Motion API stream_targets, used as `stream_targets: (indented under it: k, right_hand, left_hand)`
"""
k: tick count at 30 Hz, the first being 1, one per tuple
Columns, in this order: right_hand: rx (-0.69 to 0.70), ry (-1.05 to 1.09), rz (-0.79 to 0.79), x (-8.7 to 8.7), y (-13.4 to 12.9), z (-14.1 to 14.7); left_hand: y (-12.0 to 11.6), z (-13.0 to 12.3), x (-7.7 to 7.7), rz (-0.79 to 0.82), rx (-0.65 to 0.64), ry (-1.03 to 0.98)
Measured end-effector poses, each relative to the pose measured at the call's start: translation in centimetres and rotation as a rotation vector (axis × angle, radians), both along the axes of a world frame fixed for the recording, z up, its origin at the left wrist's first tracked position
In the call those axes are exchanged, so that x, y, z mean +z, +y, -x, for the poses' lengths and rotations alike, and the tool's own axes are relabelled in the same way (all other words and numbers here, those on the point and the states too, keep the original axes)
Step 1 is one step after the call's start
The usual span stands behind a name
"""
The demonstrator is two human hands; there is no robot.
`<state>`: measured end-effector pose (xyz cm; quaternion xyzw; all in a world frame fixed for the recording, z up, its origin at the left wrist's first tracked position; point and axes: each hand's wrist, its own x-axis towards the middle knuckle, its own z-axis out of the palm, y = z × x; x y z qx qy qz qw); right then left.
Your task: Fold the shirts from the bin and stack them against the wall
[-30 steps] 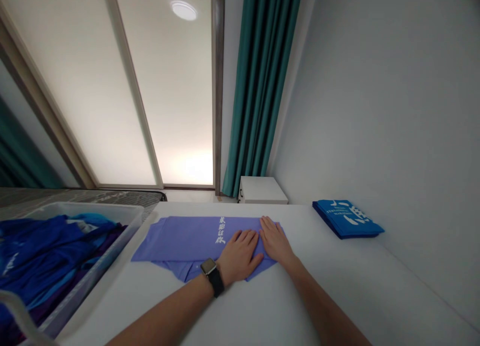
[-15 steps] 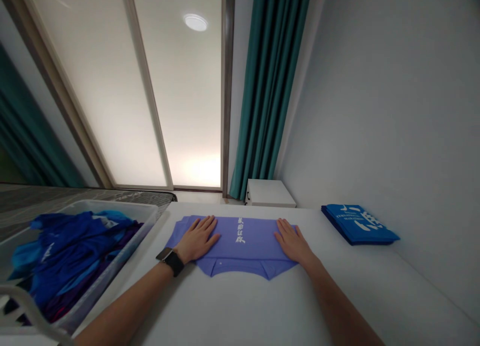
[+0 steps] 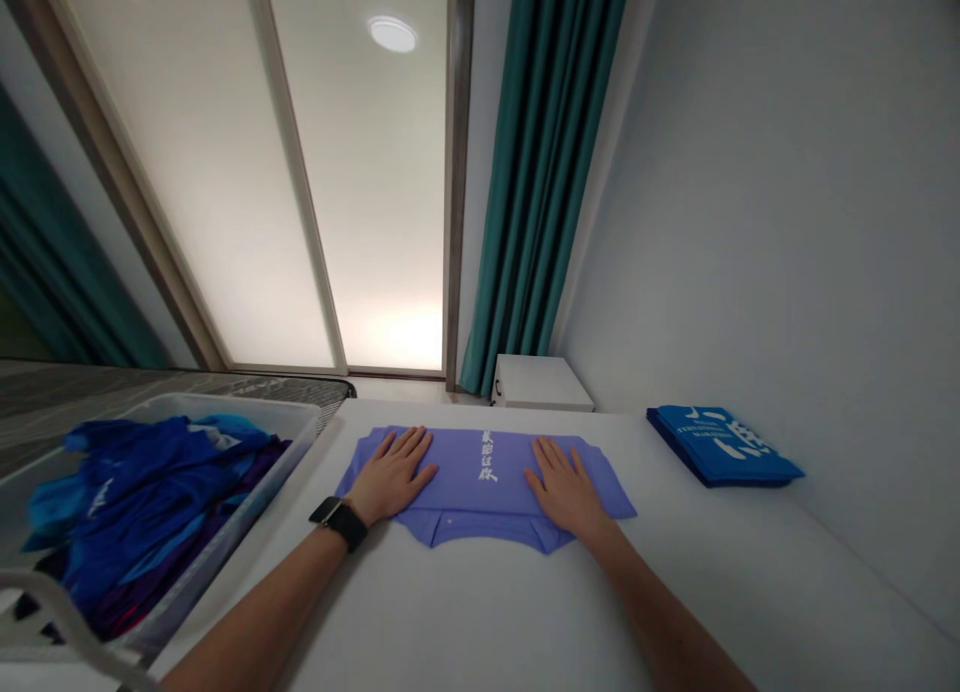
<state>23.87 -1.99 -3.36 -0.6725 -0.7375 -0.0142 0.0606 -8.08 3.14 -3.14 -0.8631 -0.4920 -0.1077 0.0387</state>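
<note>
The left hand [image 3: 394, 477] lay flat on a folded lavender shirt [image 3: 480, 487], its fingers fanned apart and pressing down, with no pinch on the cloth. The fingertips stopped just short of the shirt's far edge. The right hand [image 3: 566, 490] lay the same way, fingers spread and flat, pinching nothing, on the shirt's right part, and a corner of the folded cloth stuck out past its little-finger side. The shirt lay under both sets of fingers, and a column of white printed characters [image 3: 488, 457] ran between the two hands. Its button placket [image 3: 450, 521] showed just below the left fingers, nearer the wrist. A black-strapped smartwatch [image 3: 339, 522] sat on the left wrist. The shirt rested on a white table [image 3: 465, 612]. Well left of the left fingers stood a translucent plastic bin [image 3: 300, 417] heaped with crumpled blue garments [image 3: 150, 502]. Well right of the right fingers lay a folded blue printed stack [image 3: 720, 447], against a pale wall [image 3: 787, 222].
</note>
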Motion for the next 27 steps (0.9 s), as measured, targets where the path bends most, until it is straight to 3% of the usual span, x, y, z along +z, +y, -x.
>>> stream_targets:
  k: [5,12,20,27]
  right_hand:
    - [0.003,0.006,0.091,-0.2,0.3,-1.4]
    - [0.065,-0.003,0.090,-0.1,0.9,-2.4]
    - [-0.115,0.003,0.092,-0.9,0.8,-4.8]
    - [-0.179,0.030,0.127,-1.0,0.9,-5.4]
  left_hand:
    - [-0.4,0.2,-0.1,0.004,0.013,0.009]
    - [-0.9,0.2,0.5,0.049,0.035,-0.016]
    - [0.7,3.2,0.8,0.178,0.229,-0.039]
    - [1.6,4.2,0.1,0.199,0.236,-0.044]
